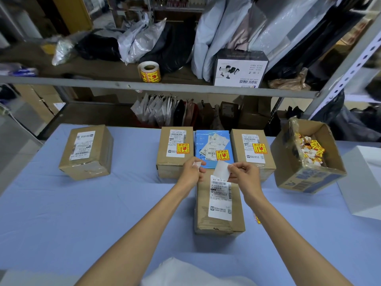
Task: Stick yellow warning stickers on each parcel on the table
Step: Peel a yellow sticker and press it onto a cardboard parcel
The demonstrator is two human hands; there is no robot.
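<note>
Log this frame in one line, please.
hands: peeling sticker | front box: unstickered | back row: three stickered | left box: unstickered

Brown matt cardboard boxes point(219, 205) carrying smooth white paper labels point(220, 198) are lying on a soft, matt pale-blue cloth point(82, 203) under a grey metal shelf point(156, 85).

Scanner box point(240, 69) on shelf point(82, 80)

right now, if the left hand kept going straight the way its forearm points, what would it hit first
Probably the blue parcel, already stickered, just beyond the left hand. The brown box sits close beside that line, and depth is hard to judge.
</note>
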